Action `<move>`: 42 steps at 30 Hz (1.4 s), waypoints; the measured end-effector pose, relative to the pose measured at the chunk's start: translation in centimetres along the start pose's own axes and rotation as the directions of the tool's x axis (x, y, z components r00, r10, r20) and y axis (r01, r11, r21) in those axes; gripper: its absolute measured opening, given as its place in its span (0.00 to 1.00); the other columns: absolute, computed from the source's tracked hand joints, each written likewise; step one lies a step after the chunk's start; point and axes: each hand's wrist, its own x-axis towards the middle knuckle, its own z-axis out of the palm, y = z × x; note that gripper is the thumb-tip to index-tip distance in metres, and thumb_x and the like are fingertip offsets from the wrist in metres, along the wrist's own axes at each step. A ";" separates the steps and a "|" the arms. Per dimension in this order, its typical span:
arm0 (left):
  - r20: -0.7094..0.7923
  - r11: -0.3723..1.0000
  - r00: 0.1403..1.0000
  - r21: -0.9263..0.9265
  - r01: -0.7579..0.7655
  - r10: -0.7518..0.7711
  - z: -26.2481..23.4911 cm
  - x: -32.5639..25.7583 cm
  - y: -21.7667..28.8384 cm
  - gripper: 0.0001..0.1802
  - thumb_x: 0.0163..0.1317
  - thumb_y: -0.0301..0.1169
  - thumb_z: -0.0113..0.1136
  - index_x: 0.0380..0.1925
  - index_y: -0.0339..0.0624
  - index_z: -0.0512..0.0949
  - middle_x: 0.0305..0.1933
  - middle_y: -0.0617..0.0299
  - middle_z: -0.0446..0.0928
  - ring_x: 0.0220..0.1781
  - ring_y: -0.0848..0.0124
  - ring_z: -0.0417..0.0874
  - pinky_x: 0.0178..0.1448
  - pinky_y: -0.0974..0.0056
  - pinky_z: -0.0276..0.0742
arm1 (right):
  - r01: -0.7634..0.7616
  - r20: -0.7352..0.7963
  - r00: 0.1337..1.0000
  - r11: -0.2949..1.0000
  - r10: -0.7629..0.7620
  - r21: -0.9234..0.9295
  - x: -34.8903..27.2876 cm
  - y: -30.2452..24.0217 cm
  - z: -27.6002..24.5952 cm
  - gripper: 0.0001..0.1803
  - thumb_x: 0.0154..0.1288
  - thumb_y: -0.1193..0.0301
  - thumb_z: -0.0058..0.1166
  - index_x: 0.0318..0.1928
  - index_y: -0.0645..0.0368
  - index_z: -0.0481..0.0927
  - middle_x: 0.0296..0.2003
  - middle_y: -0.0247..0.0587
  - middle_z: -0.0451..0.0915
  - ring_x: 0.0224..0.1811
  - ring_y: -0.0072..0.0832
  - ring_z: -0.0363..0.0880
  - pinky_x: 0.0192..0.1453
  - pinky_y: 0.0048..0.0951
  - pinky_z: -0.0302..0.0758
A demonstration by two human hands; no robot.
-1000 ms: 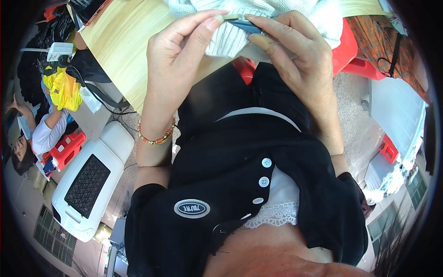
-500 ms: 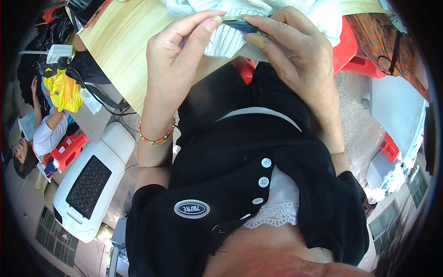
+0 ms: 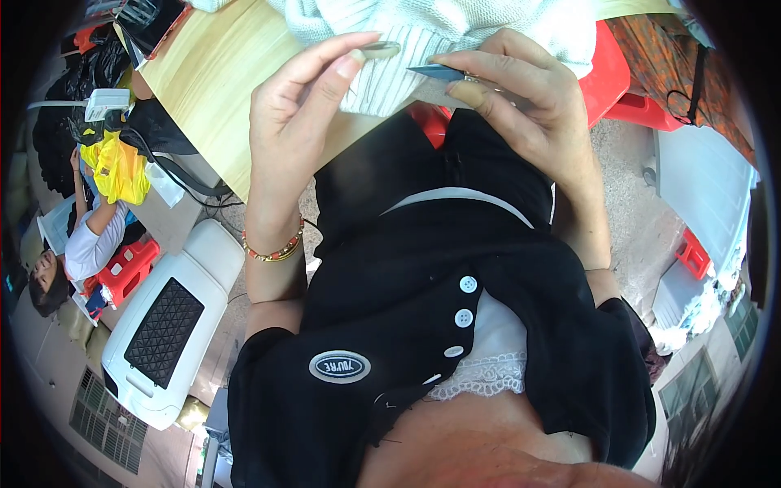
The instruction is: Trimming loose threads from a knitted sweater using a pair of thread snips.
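Observation:
Between the thumb and forefinger of my left hand (image 3: 294, 110) is a small thin olive-grey strip (image 3: 382, 50) with a rounded end; its kind is unclear. Opposite it, my right hand (image 3: 537, 106) pinches a flat, pointed blue-grey piece (image 3: 435, 71), its tip toward the left hand. A bit of metal shows by the right fingertips, and the palm hides the rest. A gap separates the two small things. Just beyond and beneath both hands lies a cream knitted garment (image 3: 390, 81) with a ribbed edge, on the wooden table (image 3: 220, 73).
A red stool (image 3: 606, 69) stands by the table's right side, near a patterned orange-brown cloth (image 3: 671, 65). To the left are a white padded seat (image 3: 171, 325), a yellow plastic bag (image 3: 114, 167), cables and another person (image 3: 89, 244). A pale translucent bin (image 3: 704, 179) stands at right.
My hands have drawn apart: the strip and the pointed piece were close together and now have a gap between them. Both hands came slightly nearer my body.

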 end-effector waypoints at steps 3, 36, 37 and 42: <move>-0.005 0.989 1.000 -0.147 0.022 -0.023 0.6 -0.1 0.1 0.17 0.70 0.24 0.58 0.57 0.33 0.78 0.43 0.66 0.81 0.42 0.84 0.78 0.48 0.77 0.72 | -0.040 -0.006 0.999 0.998 0.040 0.042 -0.1 0.2 0.1 0.16 0.58 0.77 0.64 0.48 0.58 0.87 0.27 0.34 0.74 0.26 0.22 0.74 0.29 0.24 0.69; -0.068 0.662 0.853 0.663 -0.349 0.518 2.3 4.5 2.4 0.05 0.56 0.23 0.70 0.33 0.38 0.85 0.32 0.59 0.77 0.29 0.70 0.80 0.35 0.68 0.75 | 0.002 -0.217 0.974 0.961 -0.065 -0.278 2.5 -0.3 -1.3 0.23 0.57 0.75 0.68 0.55 0.54 0.85 0.30 0.34 0.74 0.27 0.22 0.72 0.29 0.22 0.68; -0.069 0.662 0.853 0.664 -0.348 0.518 2.3 4.4 2.5 0.05 0.56 0.23 0.70 0.33 0.38 0.85 0.32 0.59 0.77 0.29 0.70 0.80 0.35 0.68 0.75 | 0.035 -0.233 0.966 0.947 -0.114 -0.320 2.7 -0.3 -1.2 0.23 0.56 0.74 0.68 0.54 0.54 0.85 0.30 0.33 0.74 0.26 0.22 0.72 0.28 0.22 0.68; -0.037 0.673 0.841 0.620 -0.404 0.539 2.4 4.6 2.3 0.05 0.55 0.22 0.70 0.33 0.37 0.85 0.30 0.59 0.77 0.29 0.70 0.79 0.34 0.68 0.74 | 0.024 -0.231 0.961 0.882 -0.150 -0.470 3.2 -1.2 -1.2 0.23 0.55 0.73 0.70 0.53 0.53 0.86 0.29 0.32 0.74 0.25 0.21 0.73 0.27 0.22 0.69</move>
